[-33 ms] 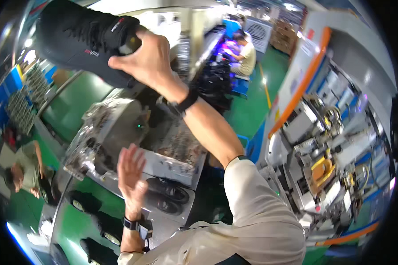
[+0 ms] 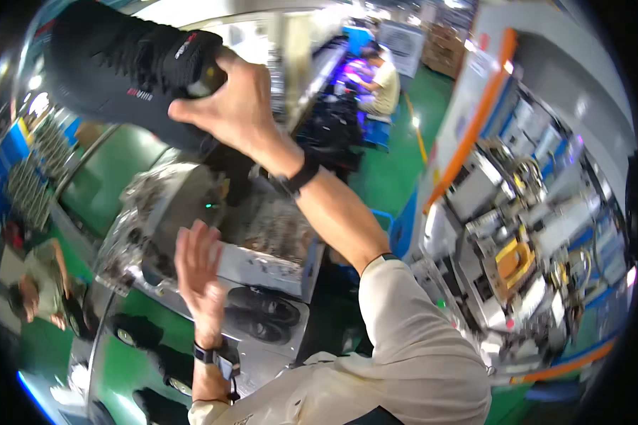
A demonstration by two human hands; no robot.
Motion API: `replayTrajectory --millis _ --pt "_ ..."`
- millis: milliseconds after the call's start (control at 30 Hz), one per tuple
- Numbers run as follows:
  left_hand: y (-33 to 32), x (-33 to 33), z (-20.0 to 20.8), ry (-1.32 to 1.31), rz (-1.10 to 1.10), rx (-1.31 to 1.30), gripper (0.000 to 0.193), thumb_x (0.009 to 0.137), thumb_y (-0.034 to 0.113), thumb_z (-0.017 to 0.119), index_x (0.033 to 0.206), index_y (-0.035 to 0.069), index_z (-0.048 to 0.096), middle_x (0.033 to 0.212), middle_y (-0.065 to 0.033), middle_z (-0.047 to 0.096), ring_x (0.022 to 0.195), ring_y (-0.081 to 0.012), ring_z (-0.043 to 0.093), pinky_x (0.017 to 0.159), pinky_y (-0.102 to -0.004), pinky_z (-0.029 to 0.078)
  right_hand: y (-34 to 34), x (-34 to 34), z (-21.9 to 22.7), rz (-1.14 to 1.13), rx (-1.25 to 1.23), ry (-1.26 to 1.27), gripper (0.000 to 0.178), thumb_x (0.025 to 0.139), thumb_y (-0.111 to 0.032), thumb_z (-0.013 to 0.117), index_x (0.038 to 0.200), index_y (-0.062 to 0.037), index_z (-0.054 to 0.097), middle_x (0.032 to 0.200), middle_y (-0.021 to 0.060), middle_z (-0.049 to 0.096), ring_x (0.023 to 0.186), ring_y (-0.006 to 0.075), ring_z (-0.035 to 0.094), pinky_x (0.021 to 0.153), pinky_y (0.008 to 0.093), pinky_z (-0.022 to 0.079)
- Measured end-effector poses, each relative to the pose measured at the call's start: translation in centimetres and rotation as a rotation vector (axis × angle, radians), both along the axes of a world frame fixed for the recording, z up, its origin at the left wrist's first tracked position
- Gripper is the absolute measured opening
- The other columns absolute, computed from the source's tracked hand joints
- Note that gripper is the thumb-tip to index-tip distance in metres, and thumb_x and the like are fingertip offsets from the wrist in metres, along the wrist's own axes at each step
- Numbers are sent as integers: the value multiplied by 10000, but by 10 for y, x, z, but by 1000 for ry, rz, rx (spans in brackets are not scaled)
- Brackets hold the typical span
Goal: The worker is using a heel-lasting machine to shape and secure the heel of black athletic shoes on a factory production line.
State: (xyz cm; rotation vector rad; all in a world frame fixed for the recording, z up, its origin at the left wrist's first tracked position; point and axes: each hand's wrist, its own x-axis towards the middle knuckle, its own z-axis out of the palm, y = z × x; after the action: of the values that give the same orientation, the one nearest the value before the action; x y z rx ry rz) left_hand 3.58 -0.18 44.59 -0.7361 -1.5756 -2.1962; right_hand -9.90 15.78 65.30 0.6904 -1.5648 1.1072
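My right hand [image 2: 241,106] is raised at the upper left, thumb and fingers closed around the heel end of a black lace-up sneaker [image 2: 120,71]. The sneaker has small red and white marks on its side and tongue, and its toe points left. Lower down, my left hand [image 2: 201,273] has its fingers stretched out, with nothing in it. It hovers in front of a grey, worn machine [image 2: 181,191], a little above and left of a pair of black shoes [image 2: 262,312] on a metal ledge.
Several black shoes [image 2: 166,361] stand in a row at the lower left, near a person [image 2: 46,280]. At right is a large machine with an orange edge [image 2: 475,120] and a yellow part [image 2: 512,262]. Farther back, another person [image 2: 383,85] sits by a purple-lit line.
The whole view has shifted slightly. The sneaker and my right hand appear a little farther left, and my open left hand sits slightly up and left. The grip on the sneaker is unchanged.
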Motion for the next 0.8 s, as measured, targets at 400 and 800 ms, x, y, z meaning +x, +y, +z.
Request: replayTrajectory --millis 400,800 --pt "285 44 -70 -290 -620 -123 855 740 89 683 1527 65 350 1429 -123 502 1296 -297 517 1108 -450 429 304 373 -162 -180 -555 -459 1320 563 -391 1011 1597 -36 272 1542 175 442 1422 253 433 1177 396 336" --pt "624 224 -86 -886 -1560 -424 655 980 268 707 1482 -60 442 1350 -129 614 1201 -194 611 1012 -318 502 565 568 -266 -1145 -1170 -658 394 755 -176 854 1034 83 753 904 76 736 759 140 658 726 291 541"
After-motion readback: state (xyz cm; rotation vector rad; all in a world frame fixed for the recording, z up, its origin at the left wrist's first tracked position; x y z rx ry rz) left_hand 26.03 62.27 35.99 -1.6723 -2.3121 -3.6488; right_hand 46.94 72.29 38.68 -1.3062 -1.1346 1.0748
